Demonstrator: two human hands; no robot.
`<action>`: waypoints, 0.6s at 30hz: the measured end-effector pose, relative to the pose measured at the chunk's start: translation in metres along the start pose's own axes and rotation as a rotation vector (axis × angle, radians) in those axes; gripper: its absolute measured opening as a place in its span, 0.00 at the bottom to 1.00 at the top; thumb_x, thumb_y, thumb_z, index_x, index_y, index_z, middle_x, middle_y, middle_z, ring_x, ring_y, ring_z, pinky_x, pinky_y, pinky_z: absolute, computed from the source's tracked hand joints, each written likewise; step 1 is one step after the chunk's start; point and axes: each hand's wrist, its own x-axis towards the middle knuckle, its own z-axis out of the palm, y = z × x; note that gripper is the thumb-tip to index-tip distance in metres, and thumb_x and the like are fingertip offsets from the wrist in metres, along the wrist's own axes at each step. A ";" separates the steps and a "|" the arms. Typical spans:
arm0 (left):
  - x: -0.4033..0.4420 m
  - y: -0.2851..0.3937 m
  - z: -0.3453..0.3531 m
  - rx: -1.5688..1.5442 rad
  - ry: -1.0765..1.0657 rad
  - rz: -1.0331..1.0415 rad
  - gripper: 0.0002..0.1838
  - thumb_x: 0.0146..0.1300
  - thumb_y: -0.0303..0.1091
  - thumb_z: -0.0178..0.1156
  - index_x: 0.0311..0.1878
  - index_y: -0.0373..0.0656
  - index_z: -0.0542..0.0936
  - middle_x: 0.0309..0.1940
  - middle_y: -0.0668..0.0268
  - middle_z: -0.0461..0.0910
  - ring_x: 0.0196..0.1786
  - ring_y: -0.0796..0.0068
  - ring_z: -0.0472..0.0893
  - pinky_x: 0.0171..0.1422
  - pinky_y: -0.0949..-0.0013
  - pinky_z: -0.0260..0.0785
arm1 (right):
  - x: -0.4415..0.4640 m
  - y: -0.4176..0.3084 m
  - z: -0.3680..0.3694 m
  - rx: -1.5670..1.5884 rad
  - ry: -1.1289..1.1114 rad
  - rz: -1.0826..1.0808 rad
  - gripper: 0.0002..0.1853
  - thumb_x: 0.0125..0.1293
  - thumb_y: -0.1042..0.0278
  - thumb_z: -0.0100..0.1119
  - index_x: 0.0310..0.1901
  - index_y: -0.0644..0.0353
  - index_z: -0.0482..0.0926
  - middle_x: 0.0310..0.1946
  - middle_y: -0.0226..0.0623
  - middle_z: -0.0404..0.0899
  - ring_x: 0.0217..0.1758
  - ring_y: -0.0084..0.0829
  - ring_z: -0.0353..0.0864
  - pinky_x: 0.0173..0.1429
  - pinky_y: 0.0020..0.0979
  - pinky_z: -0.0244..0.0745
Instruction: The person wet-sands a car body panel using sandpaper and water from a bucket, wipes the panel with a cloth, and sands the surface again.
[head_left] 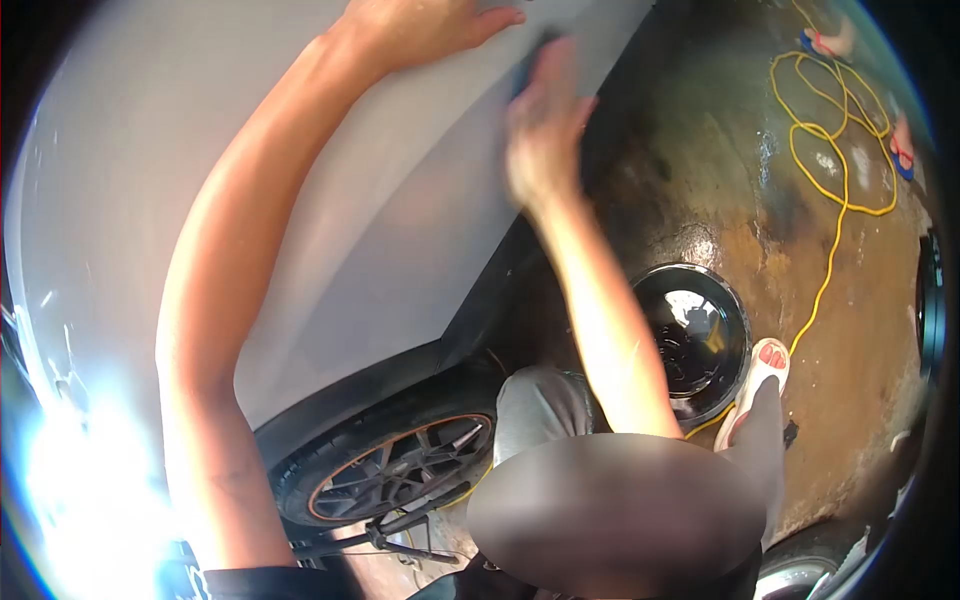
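A grey car body panel (400, 230) fills the left and upper part of the view, with a black lower trim (490, 285). My left hand (420, 30) rests on or close over the panel at the top edge, its thumb stretched out; the other fingers are partly cut off by the frame. My right hand (545, 140) is at the panel's lower edge, smeared by motion. Under its fingers shows a dark bluish thing (526, 68), perhaps a cloth or pad, too blurred to name. Below the panel is a car wheel (400, 465) with a black tyre.
A round black tub of dark liquid (690, 330) stands on the wet brown floor (720, 170), by my foot (768, 358). A yellow hose or cord (835, 240) lies looped to the right. Another person's feet in flip-flops (903, 150) are at the upper right. A tyre (820, 550) is at lower right.
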 end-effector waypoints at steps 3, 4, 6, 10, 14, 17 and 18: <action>0.000 -0.004 0.006 0.008 0.035 0.034 0.14 0.67 0.42 0.63 0.51 0.49 0.86 0.54 0.61 0.83 0.62 0.63 0.78 0.75 0.52 0.59 | 0.038 -0.001 -0.002 0.403 0.189 0.137 0.33 0.81 0.51 0.30 0.79 0.62 0.45 0.82 0.46 0.45 0.85 0.40 0.41 0.82 0.57 0.31; 0.004 -0.006 0.002 0.019 0.049 0.030 0.14 0.67 0.42 0.63 0.51 0.49 0.86 0.54 0.61 0.83 0.62 0.63 0.78 0.75 0.52 0.59 | -0.007 -0.034 0.006 0.333 0.174 0.040 0.33 0.80 0.51 0.30 0.80 0.61 0.45 0.82 0.48 0.41 0.86 0.41 0.38 0.83 0.55 0.30; -0.001 -0.002 0.000 -0.025 0.029 0.042 0.14 0.67 0.43 0.63 0.51 0.49 0.86 0.54 0.62 0.83 0.62 0.63 0.78 0.75 0.52 0.59 | -0.102 -0.088 0.011 0.436 0.157 -0.044 0.36 0.80 0.50 0.33 0.80 0.61 0.43 0.82 0.48 0.43 0.86 0.38 0.33 0.83 0.54 0.20; -0.002 -0.003 -0.001 -0.026 0.034 0.048 0.14 0.67 0.43 0.62 0.51 0.49 0.86 0.54 0.61 0.83 0.62 0.62 0.78 0.75 0.52 0.59 | -0.167 -0.093 0.006 0.264 -0.244 -0.441 0.32 0.79 0.49 0.36 0.79 0.55 0.51 0.79 0.37 0.52 0.81 0.36 0.50 0.80 0.49 0.39; -0.007 -0.001 -0.001 0.016 0.075 0.032 0.14 0.67 0.43 0.62 0.51 0.50 0.86 0.53 0.62 0.83 0.62 0.63 0.78 0.76 0.52 0.58 | -0.001 -0.008 0.009 0.233 0.047 -0.140 0.34 0.79 0.56 0.36 0.77 0.70 0.48 0.81 0.53 0.41 0.86 0.44 0.32 0.79 0.64 0.20; 0.004 0.007 -0.009 -0.018 -0.060 0.012 0.16 0.69 0.45 0.60 0.55 0.51 0.84 0.58 0.61 0.80 0.67 0.63 0.74 0.78 0.51 0.55 | 0.010 0.003 -0.002 0.335 0.125 0.084 0.33 0.80 0.58 0.35 0.77 0.72 0.46 0.81 0.55 0.38 0.86 0.46 0.33 0.79 0.64 0.20; 0.006 0.003 -0.013 -0.034 -0.214 -0.047 0.20 0.70 0.47 0.57 0.60 0.53 0.82 0.64 0.61 0.77 0.72 0.62 0.70 0.80 0.49 0.51 | -0.029 -0.016 0.006 0.233 0.122 -0.009 0.35 0.79 0.58 0.38 0.78 0.71 0.45 0.81 0.59 0.37 0.85 0.51 0.33 0.79 0.64 0.21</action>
